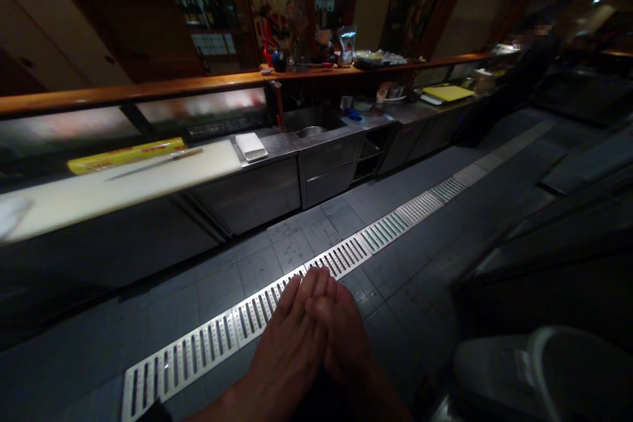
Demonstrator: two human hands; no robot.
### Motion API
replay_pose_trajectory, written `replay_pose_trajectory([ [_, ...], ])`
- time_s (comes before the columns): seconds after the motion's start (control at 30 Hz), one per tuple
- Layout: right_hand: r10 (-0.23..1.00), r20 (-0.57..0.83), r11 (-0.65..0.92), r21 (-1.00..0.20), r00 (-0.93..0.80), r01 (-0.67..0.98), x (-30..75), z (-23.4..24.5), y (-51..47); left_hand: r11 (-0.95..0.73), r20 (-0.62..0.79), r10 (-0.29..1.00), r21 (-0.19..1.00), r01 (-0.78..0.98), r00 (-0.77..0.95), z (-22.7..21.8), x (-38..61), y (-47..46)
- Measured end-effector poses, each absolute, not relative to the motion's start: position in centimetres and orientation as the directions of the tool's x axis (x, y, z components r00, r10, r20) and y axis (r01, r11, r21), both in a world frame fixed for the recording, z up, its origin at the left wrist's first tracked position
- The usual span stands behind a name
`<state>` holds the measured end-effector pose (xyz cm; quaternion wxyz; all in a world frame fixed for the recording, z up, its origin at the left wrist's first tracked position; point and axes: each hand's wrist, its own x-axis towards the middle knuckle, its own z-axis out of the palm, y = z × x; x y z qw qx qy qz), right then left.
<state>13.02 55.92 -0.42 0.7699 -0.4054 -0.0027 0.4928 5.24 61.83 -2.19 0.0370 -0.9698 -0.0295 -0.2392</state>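
Observation:
My left hand (293, 339) and my right hand (343, 323) are pressed together low in the middle of the head view, over the floor drain. The fingers of both are closed against each other, with the right hand's thumb side lapping over the left hand's fingers. Their palms are hidden, so whatever may lie between them does not show. Beneath and beyond them runs a slotted metal drain grate (217, 341). At the left, away from my hands, a long knife (163, 162) lies on a white cutting board (148, 192) beside a yellow wrap box (126, 155).
A white scale-like box (251, 146) sits by the steel sink (312, 125). Farther along the counter are a blue cloth (353, 114) and a yellow board (448, 93). A person in dark clothes (519, 72) stands at the far right. A grey bin (568, 369) is close by.

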Motion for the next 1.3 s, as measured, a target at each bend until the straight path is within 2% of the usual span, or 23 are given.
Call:
replay_pose_trajectory([
  [0.1, 0.769, -0.368, 0.211, -0.625, 0.522, -0.752, 12.89, -0.42, 55.94, -0.996, 0.488, 0.042, -0.051, 0.076, 0.872, -2.08, 5.33, 61.8],
  [0.33, 0.726, -0.477, 0.163, -0.581, 0.496, -0.797, 12.95, 0.32, 55.97, -0.994, 0.47, 0.043, -0.068, 0.085, 0.882, -2.05, 5.44, 62.02],
  [0.63, 0.775, -0.373, 0.197, -0.626, 0.511, -0.755, 12.71, -0.35, 55.95, -0.995, 0.493, 0.051, -0.047, 0.086, 0.868, -2.26, 5.43, 61.9],
  [0.87, 0.702, -0.481, 0.165, -0.608, 0.525, -0.777, 12.71, -0.27, 55.75, -0.996, 0.487, 0.025, -0.062, 0.064, 0.873, -2.34, 5.54, 61.94],
  [1.1, 0.777, -0.38, 0.228, -0.573, 0.501, -0.787, 12.63, -0.24, 55.9, -0.995, 0.488, 0.043, -0.058, 0.081, 0.872, -2.58, 5.49, 61.8],
  [1.3, 0.687, -0.518, 0.177, -0.561, 0.509, -0.809, 12.8, 0.3, 55.87, -0.995, 0.499, 0.022, -0.069, 0.065, 0.867, -2.14, 5.56, 61.81],
])
